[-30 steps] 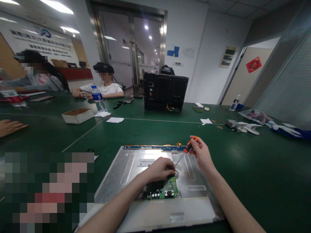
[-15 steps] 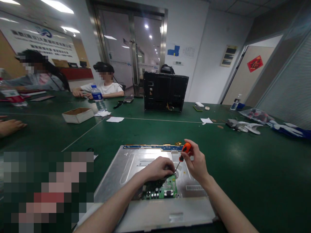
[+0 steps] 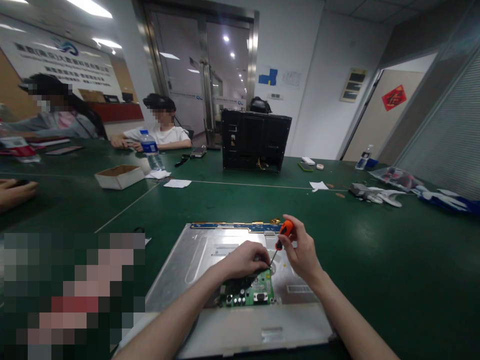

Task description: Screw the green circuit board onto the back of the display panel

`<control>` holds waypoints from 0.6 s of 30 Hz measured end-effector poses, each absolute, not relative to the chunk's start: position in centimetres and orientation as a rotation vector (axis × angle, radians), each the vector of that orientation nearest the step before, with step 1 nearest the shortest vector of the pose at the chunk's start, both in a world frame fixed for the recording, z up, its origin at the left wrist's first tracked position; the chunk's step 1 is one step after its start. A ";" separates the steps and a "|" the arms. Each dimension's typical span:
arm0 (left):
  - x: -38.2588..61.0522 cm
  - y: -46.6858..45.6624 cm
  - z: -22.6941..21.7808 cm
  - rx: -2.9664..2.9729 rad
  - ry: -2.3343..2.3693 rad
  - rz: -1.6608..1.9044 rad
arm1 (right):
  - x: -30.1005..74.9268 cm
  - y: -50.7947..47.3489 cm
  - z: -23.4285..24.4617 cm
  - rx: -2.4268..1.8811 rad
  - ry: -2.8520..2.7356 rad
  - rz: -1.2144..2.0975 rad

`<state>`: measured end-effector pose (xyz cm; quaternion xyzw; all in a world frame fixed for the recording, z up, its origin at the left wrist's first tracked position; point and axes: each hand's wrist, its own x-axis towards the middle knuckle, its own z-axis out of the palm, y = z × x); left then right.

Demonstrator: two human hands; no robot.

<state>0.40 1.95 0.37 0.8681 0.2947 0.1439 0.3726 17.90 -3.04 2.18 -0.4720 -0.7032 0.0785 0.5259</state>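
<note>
A screwdriver (image 3: 286,228) with an orange and black handle is in my right hand (image 3: 303,250), its fingers closed round the handle. The thin shaft slants down to the left, and its tip meets the upper right corner of a green circuit board (image 3: 258,286). At that tip the fingertips of my left hand (image 3: 245,260) are pinched together; what they hold, if anything, is hidden. My left hand also covers the board's upper part. The board lies on the back of a silver metal display panel (image 3: 195,250), which has a blue circuit strip (image 3: 225,226) along its far edge.
Beyond the panel a black monitor housing (image 3: 257,140) stands upright on the green table (image 3: 375,260). To the left are an open white box (image 3: 120,177) and a water bottle (image 3: 150,150). Gloves (image 3: 378,195) lie at right. Two people sit across; another person's hand (image 3: 17,194) shows at left.
My hands and the screwdriver hold nearly the same position, with the view shifted very slightly. The other person's hand at the left edge has turned and now shows a dark object in it.
</note>
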 end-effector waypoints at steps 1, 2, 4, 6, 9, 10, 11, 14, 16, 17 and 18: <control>0.4 1.9 0.4 2.224 0.763 0.370 | 17.9 -3.0 2.2 -1.130 -1.673 0.181; 0.4 1.9 0.4 2.221 0.770 0.371 | 17.9 -3.0 2.1 -1.135 -1.664 0.175; 0.5 1.8 0.5 2.208 0.776 0.366 | 17.9 -3.1 2.2 -1.145 -1.650 0.178; 0.5 1.8 0.6 2.196 0.776 0.360 | 17.8 -3.1 2.2 -1.147 -1.654 0.197; 0.5 1.8 0.6 2.196 0.781 0.354 | 17.7 -3.2 2.3 -1.142 -1.669 0.212; 0.5 1.8 0.7 2.198 0.785 0.351 | 17.7 -3.2 2.3 -1.143 -1.672 0.207; 0.5 1.8 0.7 2.198 0.785 0.347 | 17.7 -3.2 2.3 -1.145 -1.674 0.196; 0.4 1.8 0.6 2.186 0.774 0.341 | 17.7 -3.1 2.2 -1.112 -1.676 0.118; 0.4 1.8 0.6 2.177 0.768 0.345 | 17.8 -3.0 2.1 -1.061 -1.701 0.055; 0.4 1.9 0.6 2.176 0.768 0.346 | 17.8 -3.0 2.1 -1.039 -1.722 0.031; 0.4 1.9 0.6 2.178 0.766 0.345 | 17.8 -3.1 2.1 -1.027 -1.747 0.018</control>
